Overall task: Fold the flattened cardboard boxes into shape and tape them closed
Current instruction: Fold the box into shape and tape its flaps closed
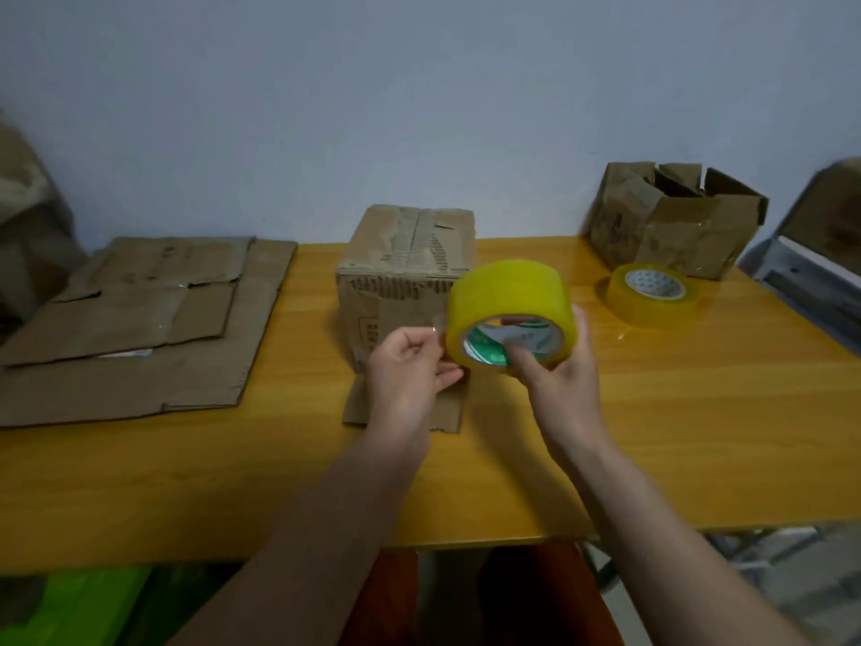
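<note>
A folded cardboard box point(410, 268) stands on the yellow wooden table point(652, 412), its top flaps closed and one flap lying flat toward me. In front of the box, my right hand point(559, 370) grips a yellow roll of tape point(510, 300), thumb inside its core. My left hand point(412, 370) pinches the loose clear tape end just left of the roll.
Flattened cardboard sheets point(140, 328) lie stacked on the table's left. A second tape roll point(652, 293) lies flat at the right, in front of a taped box with open flaps point(675, 221). A green object point(84, 608) sits under the table's left.
</note>
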The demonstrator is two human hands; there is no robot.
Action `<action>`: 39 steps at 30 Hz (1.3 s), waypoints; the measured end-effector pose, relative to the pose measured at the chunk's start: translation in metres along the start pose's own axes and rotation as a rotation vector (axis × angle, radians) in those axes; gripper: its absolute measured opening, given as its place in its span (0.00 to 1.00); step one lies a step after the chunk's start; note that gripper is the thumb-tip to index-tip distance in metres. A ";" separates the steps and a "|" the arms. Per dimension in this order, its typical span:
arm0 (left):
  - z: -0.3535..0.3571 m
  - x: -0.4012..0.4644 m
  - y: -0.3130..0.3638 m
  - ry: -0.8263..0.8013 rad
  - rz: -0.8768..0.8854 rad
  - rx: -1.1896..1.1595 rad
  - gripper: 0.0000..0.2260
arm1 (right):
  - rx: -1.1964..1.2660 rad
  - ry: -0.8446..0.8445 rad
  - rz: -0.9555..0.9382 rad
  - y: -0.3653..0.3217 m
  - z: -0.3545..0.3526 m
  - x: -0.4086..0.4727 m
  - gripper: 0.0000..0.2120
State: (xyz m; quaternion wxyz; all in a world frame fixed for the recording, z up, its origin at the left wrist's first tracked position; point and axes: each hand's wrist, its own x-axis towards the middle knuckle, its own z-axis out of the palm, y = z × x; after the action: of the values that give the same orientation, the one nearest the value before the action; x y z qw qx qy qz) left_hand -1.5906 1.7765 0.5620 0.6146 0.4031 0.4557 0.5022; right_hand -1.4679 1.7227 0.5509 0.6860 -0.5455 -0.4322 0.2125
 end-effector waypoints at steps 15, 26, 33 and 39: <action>-0.039 0.013 0.010 0.143 0.297 0.101 0.08 | -0.316 0.128 -0.085 0.004 -0.003 0.021 0.22; -0.063 0.035 0.019 0.237 0.303 0.131 0.07 | -0.567 0.143 -0.096 0.017 -0.024 0.036 0.28; -0.080 0.045 0.027 0.316 0.320 0.207 0.07 | -1.177 0.040 -0.298 0.019 -0.048 0.038 0.31; -0.079 0.059 0.049 0.328 0.335 0.268 0.07 | -0.867 0.003 -0.280 0.002 -0.038 0.053 0.34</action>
State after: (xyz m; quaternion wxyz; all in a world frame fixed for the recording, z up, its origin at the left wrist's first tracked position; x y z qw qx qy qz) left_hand -1.6743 1.8464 0.5789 0.3820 0.4639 0.5385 0.5906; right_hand -1.4080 1.7428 0.5666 0.4169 -0.7190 -0.5498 -0.0834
